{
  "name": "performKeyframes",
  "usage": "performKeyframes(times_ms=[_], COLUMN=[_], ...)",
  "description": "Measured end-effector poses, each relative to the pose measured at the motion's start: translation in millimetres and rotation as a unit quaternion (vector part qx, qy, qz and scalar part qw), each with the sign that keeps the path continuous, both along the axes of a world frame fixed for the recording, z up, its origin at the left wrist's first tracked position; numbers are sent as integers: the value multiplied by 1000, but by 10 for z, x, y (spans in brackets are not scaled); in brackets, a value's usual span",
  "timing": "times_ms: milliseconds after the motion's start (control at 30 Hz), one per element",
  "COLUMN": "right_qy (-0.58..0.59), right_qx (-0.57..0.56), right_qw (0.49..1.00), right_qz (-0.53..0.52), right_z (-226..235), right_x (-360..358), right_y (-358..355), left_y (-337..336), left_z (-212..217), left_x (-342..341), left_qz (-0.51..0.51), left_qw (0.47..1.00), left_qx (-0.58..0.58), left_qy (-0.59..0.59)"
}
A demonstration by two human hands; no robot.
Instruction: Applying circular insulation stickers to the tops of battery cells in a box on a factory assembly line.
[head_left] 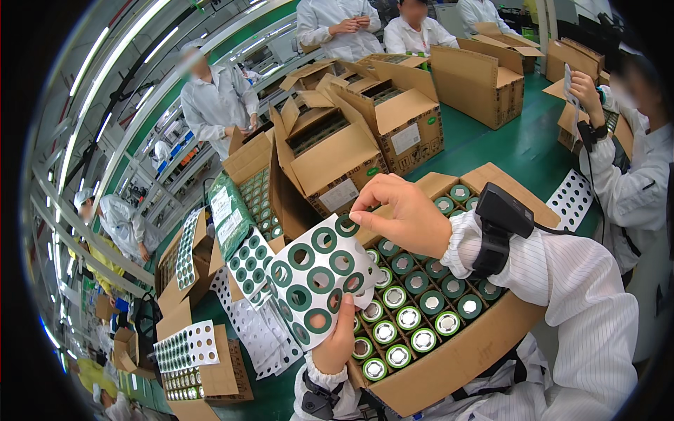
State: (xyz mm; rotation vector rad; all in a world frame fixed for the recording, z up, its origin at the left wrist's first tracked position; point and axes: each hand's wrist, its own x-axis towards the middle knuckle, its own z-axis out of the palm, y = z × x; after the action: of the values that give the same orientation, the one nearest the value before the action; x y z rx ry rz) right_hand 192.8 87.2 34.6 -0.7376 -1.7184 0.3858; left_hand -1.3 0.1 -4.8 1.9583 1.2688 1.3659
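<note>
My left hand [335, 338] holds up a white backing sheet [317, 278] covered with several green ring stickers. My right hand [397, 212] pinches one green ring sticker [346, 225] at the sheet's top right corner, between thumb and forefinger. Below both hands an open cardboard box [456, 358] is packed with upright cylindrical cells [408, 317], metal tops with green rims. A black device [500, 223] is strapped to my right wrist over a white sleeve.
Used white sheets with holes [256, 330] and another sticker sheet [248, 261] lie left of the box. Open cardboard boxes [330, 144] crowd the green floor behind. A person in white [625, 161] stands at the right; other people in white work at the back and left.
</note>
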Motion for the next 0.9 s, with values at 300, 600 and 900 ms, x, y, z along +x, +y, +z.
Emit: performKeyframes(times_ms=[300,600,900], right_qy=[0,-25,-41], right_qx=[10,71,96], right_qw=[1000,997,995], right_qz=[-6,-1,5], right_z=[-13,-17,18], right_x=[-10,-10,-27], right_y=[-17,-24,-68], left_y=[16,-40,3], left_z=[-13,103,23], left_x=[13,78,37], left_qz=[1,-13,-8], left_qw=[1000,998,999], left_qx=[6,-40,-30], left_qy=[-8,-38,-37])
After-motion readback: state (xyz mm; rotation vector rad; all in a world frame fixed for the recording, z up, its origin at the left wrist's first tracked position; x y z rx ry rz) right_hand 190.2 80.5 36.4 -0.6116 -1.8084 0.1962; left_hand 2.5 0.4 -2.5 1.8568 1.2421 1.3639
